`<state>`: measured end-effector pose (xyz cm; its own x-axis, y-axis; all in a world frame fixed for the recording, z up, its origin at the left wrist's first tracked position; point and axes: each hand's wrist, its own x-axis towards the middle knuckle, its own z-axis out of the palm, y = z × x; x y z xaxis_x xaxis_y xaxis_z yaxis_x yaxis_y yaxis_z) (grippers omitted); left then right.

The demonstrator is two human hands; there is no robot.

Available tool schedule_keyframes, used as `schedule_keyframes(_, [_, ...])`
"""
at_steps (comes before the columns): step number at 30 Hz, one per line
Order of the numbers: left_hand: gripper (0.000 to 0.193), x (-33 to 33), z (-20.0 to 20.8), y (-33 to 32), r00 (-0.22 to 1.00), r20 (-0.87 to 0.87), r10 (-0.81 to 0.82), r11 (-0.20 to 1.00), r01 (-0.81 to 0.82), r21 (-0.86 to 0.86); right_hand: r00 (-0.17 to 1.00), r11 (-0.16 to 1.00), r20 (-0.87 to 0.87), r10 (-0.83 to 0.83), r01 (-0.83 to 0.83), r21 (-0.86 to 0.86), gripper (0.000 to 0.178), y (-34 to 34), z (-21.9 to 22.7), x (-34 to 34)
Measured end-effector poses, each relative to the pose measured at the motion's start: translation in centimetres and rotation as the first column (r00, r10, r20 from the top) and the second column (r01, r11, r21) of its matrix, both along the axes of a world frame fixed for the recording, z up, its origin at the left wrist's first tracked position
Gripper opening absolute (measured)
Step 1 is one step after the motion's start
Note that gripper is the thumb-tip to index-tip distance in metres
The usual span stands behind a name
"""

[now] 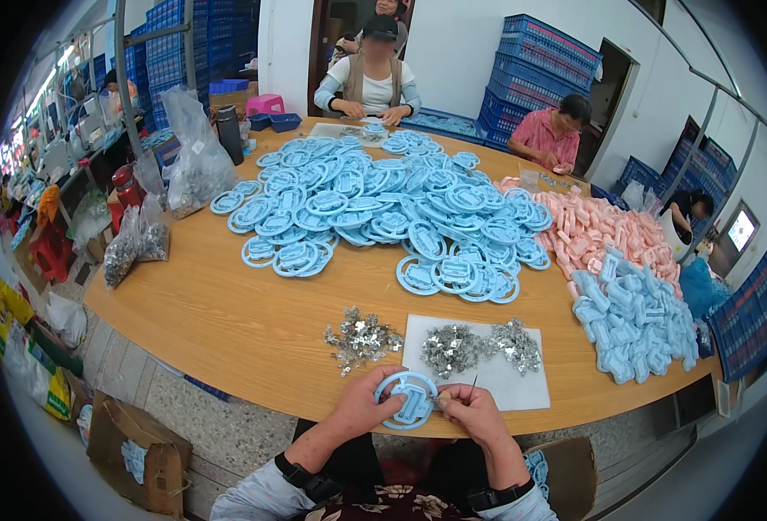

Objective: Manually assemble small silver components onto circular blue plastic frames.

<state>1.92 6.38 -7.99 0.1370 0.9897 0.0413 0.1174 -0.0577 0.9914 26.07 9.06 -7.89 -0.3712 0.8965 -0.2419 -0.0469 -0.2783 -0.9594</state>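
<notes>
Head view showed the left hand (364,406) gripping a light blue plastic ring piece (407,400) at the near edge of the wooden table (227,321). The right hand (473,412) pinched a thin metal pin (473,385) against it. Small metal parts (479,346) lay heaped on a white sheet (522,391) just beyond, with a big pile of blue rings (383,208) farther back.
</notes>
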Motion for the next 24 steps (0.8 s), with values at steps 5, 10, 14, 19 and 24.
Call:
schedule_keyframes(5, [0.045,-0.4,-0.2,-0.2,1.0,0.016,0.008,1.0,-0.007,-0.027,1.0,1.0,-0.013,0.005,-0.005,-0.016,0.022,0.0,0.3,-0.5])
schedule_keyframes(10, [0.046,0.0,-0.2,-0.1,1.0,-0.005,0.03,0.999,-0.03,0.025,0.999,1.0,0.024,-0.024,0.024,-0.013,0.022,-0.2,0.4,-0.2])
schedule_keyframes(14, [0.046,0.0,-0.8,0.0,0.999,0.03,0.03,0.996,-0.032,0.08,1.0,1.0,-0.004,-0.008,0.008,0.002,0.022,-0.2,-0.1,-0.2])
schedule_keyframes(19, [0.044,-0.3,-0.3,-0.2,0.998,0.061,0.011,0.999,-0.013,0.032,1.0,1.0,0.012,-0.006,0.005,0.022,0.025,-0.2,0.5,-0.4])
schedule_keyframes(24, [0.043,-0.2,-0.3,-0.2,0.996,0.085,0.001,1.0,-0.003,0.022,1.0,1.0,0.013,-0.009,0.008,0.03,0.024,-0.1,0.2,-0.3])
